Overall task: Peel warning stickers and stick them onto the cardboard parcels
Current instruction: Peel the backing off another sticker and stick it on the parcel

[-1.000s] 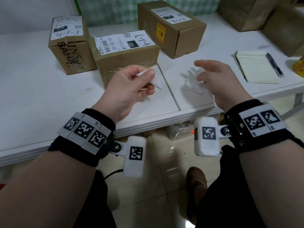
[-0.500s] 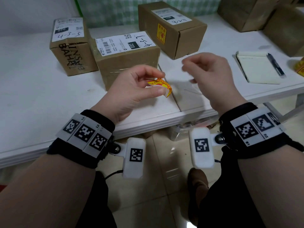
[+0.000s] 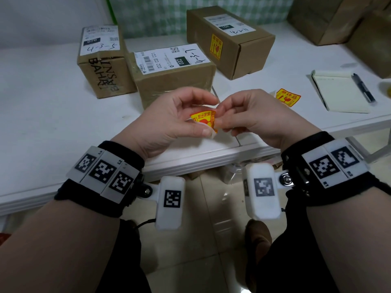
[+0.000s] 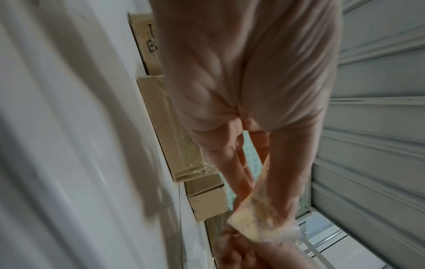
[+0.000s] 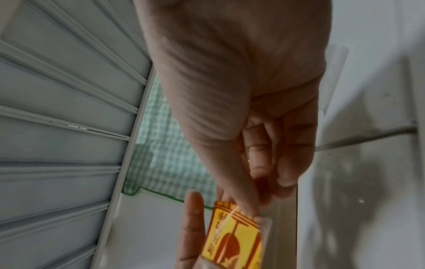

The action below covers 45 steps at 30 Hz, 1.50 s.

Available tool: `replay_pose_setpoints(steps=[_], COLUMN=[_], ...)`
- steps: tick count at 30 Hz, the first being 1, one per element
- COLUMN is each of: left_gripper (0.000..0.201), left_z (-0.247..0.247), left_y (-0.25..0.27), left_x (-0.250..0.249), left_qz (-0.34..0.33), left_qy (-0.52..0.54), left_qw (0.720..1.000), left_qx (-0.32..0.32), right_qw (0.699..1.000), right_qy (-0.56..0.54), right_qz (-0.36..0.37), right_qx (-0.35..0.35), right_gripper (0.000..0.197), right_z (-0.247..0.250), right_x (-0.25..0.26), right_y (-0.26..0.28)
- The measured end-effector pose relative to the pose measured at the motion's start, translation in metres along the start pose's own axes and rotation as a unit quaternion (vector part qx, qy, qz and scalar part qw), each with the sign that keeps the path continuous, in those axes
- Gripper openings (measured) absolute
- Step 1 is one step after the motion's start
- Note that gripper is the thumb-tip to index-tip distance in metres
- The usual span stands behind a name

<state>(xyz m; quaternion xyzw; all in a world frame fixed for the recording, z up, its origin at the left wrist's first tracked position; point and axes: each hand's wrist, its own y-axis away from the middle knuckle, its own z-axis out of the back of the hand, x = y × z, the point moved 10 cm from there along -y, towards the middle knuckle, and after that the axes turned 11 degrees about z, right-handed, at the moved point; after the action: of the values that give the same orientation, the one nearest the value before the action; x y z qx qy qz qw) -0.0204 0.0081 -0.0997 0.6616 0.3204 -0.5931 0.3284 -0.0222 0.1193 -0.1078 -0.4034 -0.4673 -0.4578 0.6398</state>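
Note:
A yellow and red warning sticker on its clear backing is held between both hands above the table's front edge. My left hand pinches it with thumb and fingers, and my right hand pinches its right edge. The right wrist view shows the sticker close up under my thumb; the left wrist view shows its pale back. Three cardboard parcels stand behind the hands: a left one, a middle one, and a right one with a warning sticker on its side.
Another warning sticker lies loose on the white table to the right of my hands. A notepad with a pen lies further right. Bigger brown boxes stand at the back right.
My right hand has moved left to meet the left hand and taken hold of the sticker's edge. The left hand turned the sticker so its yellow printed face shows.

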Motion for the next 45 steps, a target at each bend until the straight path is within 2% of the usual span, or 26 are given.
replay_pose_setpoints(steps=[5,11,18,23,26,33,35,37,39,43,45], left_gripper=[0.053,0.05,0.041,0.041,0.044,0.044,0.051,0.059,0.052,0.018,0.01], left_z=[0.005,0.018,0.04,0.042,0.044,0.046,0.044,0.045,0.044,0.046,0.048], left_y=[0.003,0.006,0.011,0.012,0.012,0.01,0.011,0.011,0.011,0.012,0.012], left_x=[0.0,-0.002,-0.002,0.0,0.003,0.008,0.009,0.015,0.019,0.02,0.018], left_qz=[0.0,-0.004,0.017,0.038,0.047,0.066,0.08,0.106,0.121,0.125,0.12], left_qy=[0.008,-0.003,0.019,0.034,0.101,0.229,0.216,0.157,0.108,0.072,0.058], left_qw=[1.0,0.999,0.994,0.991,0.987,0.966,0.967,0.972,0.974,0.973,0.973], left_qx=[0.005,-0.035,-0.111,-0.127,-0.119,-0.104,-0.106,-0.138,-0.159,-0.181,-0.188], right_qw=[0.999,0.989,0.981,0.976,0.977,0.982,0.982,0.982,0.983,0.986,0.988], right_qy=[-0.04,-0.15,-0.189,-0.206,-0.206,-0.161,-0.143,-0.122,-0.103,-0.061,-0.043], right_qz=[-0.011,0.0,0.025,0.031,0.033,0.055,0.06,0.072,0.082,0.093,0.09], right_qx=[0.023,0.018,0.034,0.056,0.033,-0.081,-0.111,-0.126,-0.128,-0.121,-0.119], right_gripper=[0.016,0.029,0.029,0.037,0.04,0.04,0.044,0.047,0.048,0.05,0.05], right_z=[-0.014,-0.022,-0.027,-0.036,-0.033,-0.016,-0.008,-0.005,-0.006,-0.011,-0.013], right_x=[-0.001,0.005,0.011,0.013,0.013,0.01,0.009,0.011,0.013,0.016,0.016], right_y=[-0.001,-0.004,-0.007,-0.009,-0.011,-0.018,-0.018,-0.018,-0.017,-0.015,-0.015])
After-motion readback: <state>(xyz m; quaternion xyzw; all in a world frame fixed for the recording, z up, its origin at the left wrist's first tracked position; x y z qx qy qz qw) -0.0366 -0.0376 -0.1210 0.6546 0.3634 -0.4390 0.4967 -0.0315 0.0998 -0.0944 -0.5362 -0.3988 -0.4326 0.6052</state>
